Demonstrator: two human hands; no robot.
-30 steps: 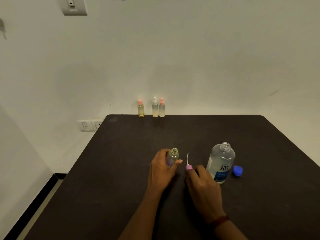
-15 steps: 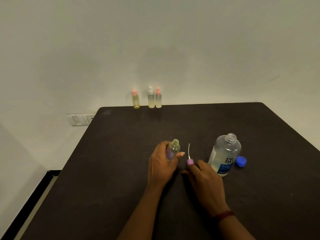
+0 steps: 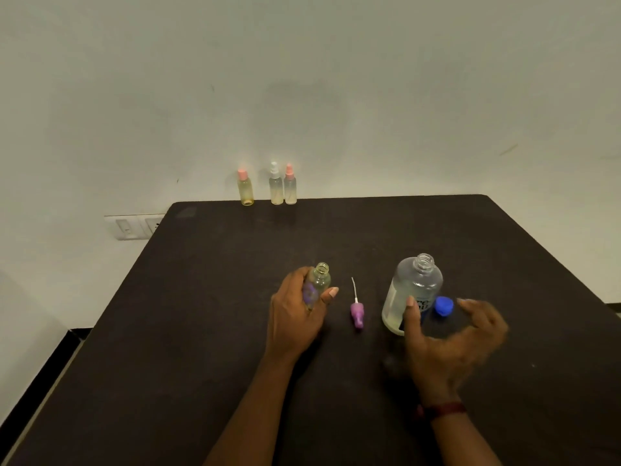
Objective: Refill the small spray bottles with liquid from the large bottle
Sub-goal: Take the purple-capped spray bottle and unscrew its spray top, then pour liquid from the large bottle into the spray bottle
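Dark and matte, the tabletop [image 3: 235, 297] carries a small clear uncapped spray bottle [image 3: 321, 280] with a purple label, upright and gripped round its body by the left hand [image 3: 295, 317]; just right of it lies a purple spray pump [image 3: 357, 314], its thin white dip tube pointing away. Further right stands a large clear plastic bottle [image 3: 411, 290], uncapped and holding pale liquid, with a blue cap [image 3: 443, 306] just beside it, while the right hand [image 3: 447, 348] (blurred) is spread loose, grasping nothing, thumb before the label. Three small capped spray bottles [image 3: 276, 186] stand at the far edge.
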